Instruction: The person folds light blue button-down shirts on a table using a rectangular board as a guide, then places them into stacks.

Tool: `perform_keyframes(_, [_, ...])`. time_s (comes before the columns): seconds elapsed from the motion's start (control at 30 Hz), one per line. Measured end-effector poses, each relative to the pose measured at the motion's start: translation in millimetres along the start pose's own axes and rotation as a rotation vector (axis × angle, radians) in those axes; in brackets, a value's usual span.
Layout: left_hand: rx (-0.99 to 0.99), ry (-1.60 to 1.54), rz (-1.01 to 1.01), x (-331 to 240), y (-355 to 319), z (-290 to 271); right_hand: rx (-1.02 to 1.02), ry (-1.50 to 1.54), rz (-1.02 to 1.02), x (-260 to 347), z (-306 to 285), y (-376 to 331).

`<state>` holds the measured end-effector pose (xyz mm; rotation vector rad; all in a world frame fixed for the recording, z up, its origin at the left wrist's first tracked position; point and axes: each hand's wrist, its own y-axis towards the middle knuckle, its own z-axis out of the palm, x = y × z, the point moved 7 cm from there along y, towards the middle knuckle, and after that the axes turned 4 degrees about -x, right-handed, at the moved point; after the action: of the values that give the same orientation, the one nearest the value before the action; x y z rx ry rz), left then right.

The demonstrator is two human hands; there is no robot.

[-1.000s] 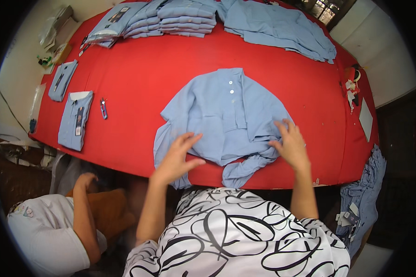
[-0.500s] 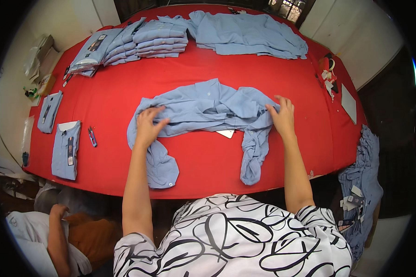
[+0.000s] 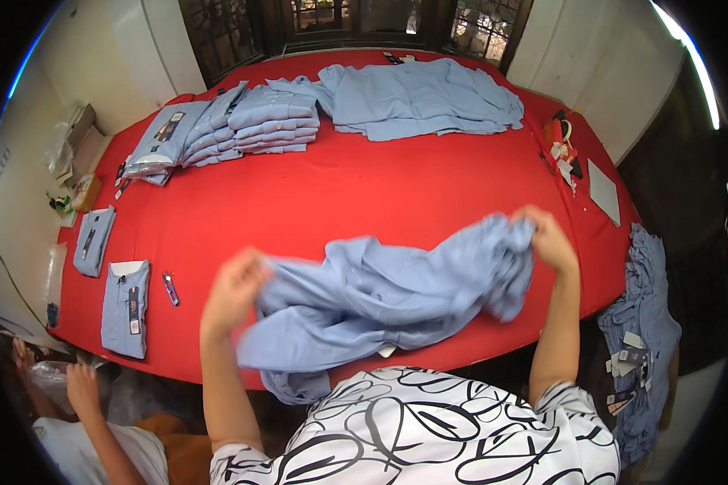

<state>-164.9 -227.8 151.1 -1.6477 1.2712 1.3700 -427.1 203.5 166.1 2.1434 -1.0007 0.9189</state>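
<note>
A crumpled light blue shirt (image 3: 380, 283) hangs between my hands over the near edge of the red table, partly lifted and smeared by motion. My left hand (image 3: 239, 291), itself blurred, is closed on the shirt at its left end. At the right end my right hand (image 3: 546, 240) pinches a bunched part, higher than the left. One lower piece of the shirt droops past the table's edge in front of me. A white tag corner peeks out beneath the cloth.
Stacked folded blue shirts (image 3: 273, 120) and a loose pile of shirts (image 3: 421, 97) lie along the far side of the red table (image 3: 364, 190). Thread snips (image 3: 171, 288) lie beside a folded, tagged shirt (image 3: 124, 311) at left. More shirts (image 3: 643, 315) hang at right. A co-worker's arm (image 3: 97, 420) shows lower left.
Both hands have gripped the shirt, raised its ends off the table and drawn it nearer to me. It lay spread out before. The head view has tilted upward.
</note>
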Motion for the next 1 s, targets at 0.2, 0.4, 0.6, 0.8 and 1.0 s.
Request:
perform_keyframes(0.2, [-0.756, -0.327, 0.179, 45.5, 67.4, -123.4, -0.681, -0.380, -0.137, 15.3, -24.1, 100.8])
perform_keyframes(0.4, [-0.661, 0.073, -0.284, 153.9, 32.3, -104.0, -0.200, -0.237, 0.066, -17.4, 79.7, 54.3])
perform_keyframes(0.6, [-0.808, 0.776, -0.093, 178.6, -28.8, -63.4, -0.154, -0.345, 0.128, -49.9, 167.6, -46.6])
perform_keyframes(0.8, [-0.828, 0.636, -0.134, 167.3, -27.8, -66.1, -0.220, -0.424, 0.000, -55.8, 187.7, -57.5])
perform_keyframes(1.0, [-0.860, 0.159, 0.414, -40.5, -41.3, -74.8, -0.383, 0.073, -0.158, 118.2, 72.9, -19.7])
